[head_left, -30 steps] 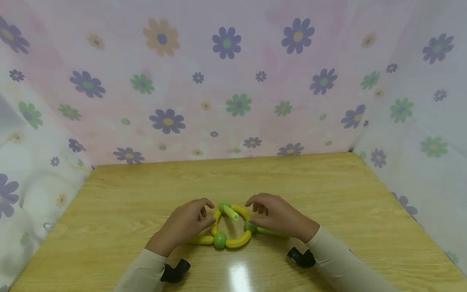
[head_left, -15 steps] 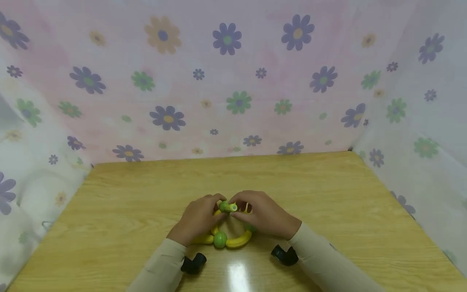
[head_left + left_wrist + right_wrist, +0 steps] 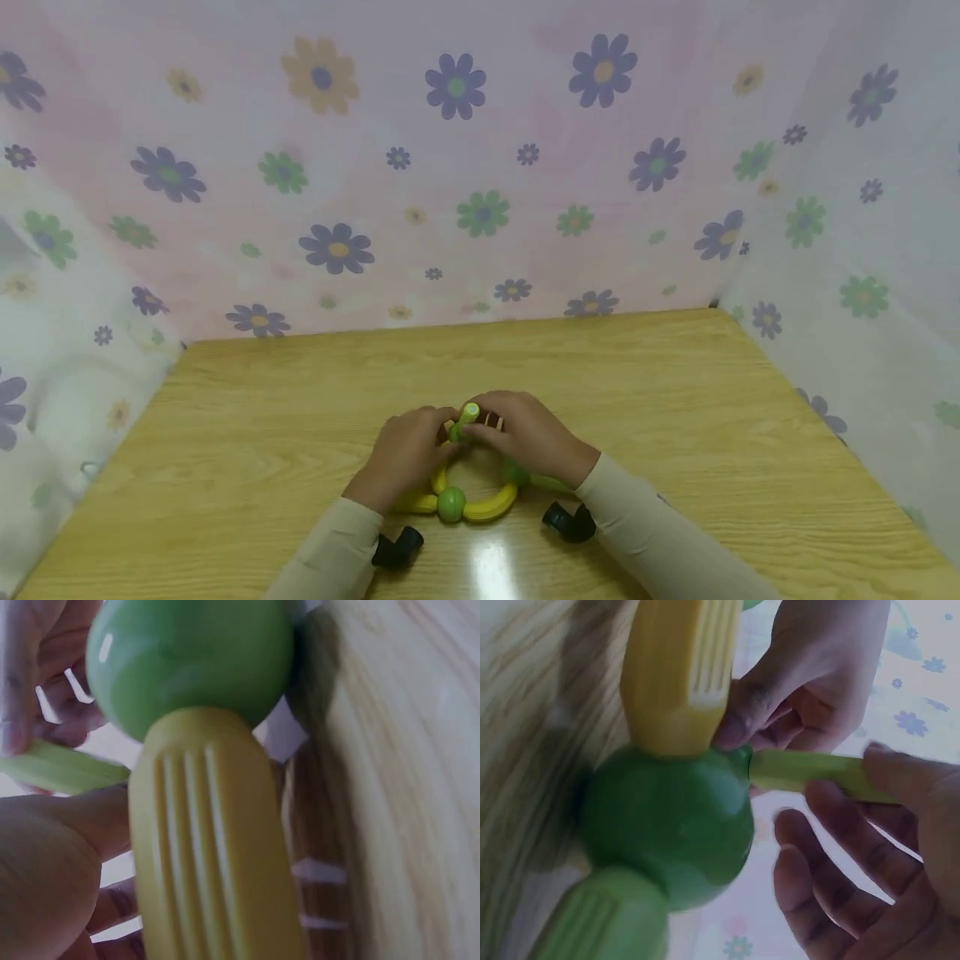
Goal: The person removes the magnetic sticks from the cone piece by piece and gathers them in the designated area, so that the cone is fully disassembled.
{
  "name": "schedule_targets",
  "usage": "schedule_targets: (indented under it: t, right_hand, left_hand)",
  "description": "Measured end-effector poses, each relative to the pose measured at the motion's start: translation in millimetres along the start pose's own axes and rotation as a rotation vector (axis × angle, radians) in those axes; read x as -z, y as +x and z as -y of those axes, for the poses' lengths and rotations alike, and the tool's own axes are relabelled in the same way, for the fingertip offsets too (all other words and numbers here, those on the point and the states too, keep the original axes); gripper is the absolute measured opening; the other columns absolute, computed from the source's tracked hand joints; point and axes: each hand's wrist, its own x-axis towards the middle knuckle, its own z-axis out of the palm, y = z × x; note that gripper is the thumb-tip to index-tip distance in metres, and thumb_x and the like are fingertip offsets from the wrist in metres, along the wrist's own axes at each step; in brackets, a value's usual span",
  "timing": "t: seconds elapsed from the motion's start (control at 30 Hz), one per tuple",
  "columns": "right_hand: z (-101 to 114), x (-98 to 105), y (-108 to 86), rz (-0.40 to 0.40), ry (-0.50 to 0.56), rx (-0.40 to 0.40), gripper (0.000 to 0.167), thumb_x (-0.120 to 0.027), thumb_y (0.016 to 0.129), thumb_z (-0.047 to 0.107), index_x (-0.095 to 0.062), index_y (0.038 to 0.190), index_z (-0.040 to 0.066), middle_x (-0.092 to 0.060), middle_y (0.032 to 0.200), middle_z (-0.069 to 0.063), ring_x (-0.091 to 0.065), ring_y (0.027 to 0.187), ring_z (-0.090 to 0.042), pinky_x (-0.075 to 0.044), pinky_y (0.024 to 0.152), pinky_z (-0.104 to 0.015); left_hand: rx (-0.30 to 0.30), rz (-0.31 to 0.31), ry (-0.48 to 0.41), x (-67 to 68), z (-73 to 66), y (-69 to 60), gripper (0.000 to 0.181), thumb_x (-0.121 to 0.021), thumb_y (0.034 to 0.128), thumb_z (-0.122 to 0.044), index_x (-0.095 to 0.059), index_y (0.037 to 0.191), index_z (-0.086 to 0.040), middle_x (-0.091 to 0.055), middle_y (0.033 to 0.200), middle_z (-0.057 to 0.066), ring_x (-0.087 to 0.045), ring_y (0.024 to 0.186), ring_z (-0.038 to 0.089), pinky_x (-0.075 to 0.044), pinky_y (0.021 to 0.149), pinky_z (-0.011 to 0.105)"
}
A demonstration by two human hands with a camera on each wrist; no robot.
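A ring of yellow curved rods and green balls lies on the wooden table. One ball sits at its near side, another at its right, partly behind my right hand. At the far side, my left hand grips the far ball, mostly covered by fingers. My right hand pinches a light green rod between thumb and fingers; this rod joins the far ball and points upward. The right wrist view shows its other fingers loosely bent beneath the rod.
A yellow rod sticks out leftward from the near ball, and a light green rod rightward from the right ball. Black wrist devices hang under both sleeves. A flowered curtain encloses the wooden table.
Both hands have come inward from either side of the ring and taken hold at the far ball. The light green rod has swung from pointing toward me and rightward to pointing up.
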Motion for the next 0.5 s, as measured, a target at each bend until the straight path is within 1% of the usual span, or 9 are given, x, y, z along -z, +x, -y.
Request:
schedule_targets:
  t: [0.07,0.13,0.23,0.27,0.3,0.37,0.5]
  right_hand:
    - [1,1,-1.0,-0.036,0.014,0.013,0.014,-0.06,0.101,0.028,-0.069,0.105,0.018,-0.07,0.09,0.003,-0.062,0.079,-0.01,-0.051,0.069,-0.023]
    - [3,5,-1.8,-0.113,0.023,0.037,0.017,-0.056,0.103,0.029,-0.066,0.104,0.016,-0.068,0.087,0.003,-0.062,0.075,-0.011,-0.051,0.067,-0.023]
    - [6,16,-4.4,-0.252,0.051,0.056,0.019,-0.05,0.106,0.03,-0.06,0.1,0.016,-0.064,0.082,0.005,-0.061,0.073,-0.009,-0.053,0.066,-0.024]
    - [7,21,-5.7,-0.286,0.066,0.051,0.018,-0.049,0.106,0.03,-0.059,0.1,0.016,-0.063,0.082,0.005,-0.061,0.072,-0.008,-0.053,0.066,-0.025]
    - [7,25,-7.5,-0.304,0.082,0.04,0.018,-0.047,0.107,0.03,-0.058,0.101,0.017,-0.062,0.082,0.006,-0.06,0.072,-0.007,-0.053,0.066,-0.026]
    - [4,32,-11.6,-0.301,0.132,0.009,0.021,-0.044,0.108,0.031,-0.055,0.103,0.014,-0.062,0.083,0.004,-0.061,0.073,-0.009,-0.054,0.067,-0.028]
    - [-14,45,-21.6,-0.251,0.206,-0.065,0.029,-0.036,0.11,0.036,-0.049,0.113,0.01,-0.066,0.087,-0.004,-0.065,0.071,-0.021,-0.057,0.066,-0.035]
  left_hand:
    - [-0.003,0.0,0.025,-0.9,-0.4,-0.5,0.022,-0.077,0.0882,-0.032,-0.073,0.105,-0.019,-0.062,0.075,-0.008,-0.05,0.063,0.006,-0.04,0.058,0.027]
    - [-0.003,-0.012,0.054,-1.7,-0.8,-0.2,0.023,-0.078,0.0874,-0.032,-0.073,0.106,-0.02,-0.06,0.073,-0.009,-0.049,0.062,0.005,-0.039,0.059,0.026]
    - [0.001,-0.028,0.074,-1.2,-2.6,0.4,0.028,-0.078,0.0863,-0.033,-0.074,0.111,-0.02,-0.059,0.074,-0.01,-0.049,0.063,0.005,-0.04,0.06,0.026]
    - [0.004,-0.03,0.077,-1.3,-2.8,0.9,0.029,-0.078,0.0861,-0.033,-0.074,0.112,-0.02,-0.059,0.075,-0.009,-0.049,0.063,0.005,-0.04,0.06,0.026]
    - [0.006,-0.03,0.081,-1.6,-3.0,0.9,0.029,-0.078,0.0861,-0.034,-0.074,0.112,-0.021,-0.059,0.075,-0.009,-0.049,0.064,0.006,-0.039,0.061,0.027]
    - [0.005,-0.029,0.083,-2.3,-3.3,-0.2,0.03,-0.078,0.0858,-0.034,-0.074,0.112,-0.02,-0.059,0.075,-0.009,-0.049,0.064,0.006,-0.039,0.061,0.027]
    - [0.001,-0.049,0.095,-3.0,-3.7,-2.6,0.031,-0.079,0.0849,-0.033,-0.074,0.112,-0.019,-0.061,0.076,-0.008,-0.05,0.065,0.005,-0.04,0.061,0.026]
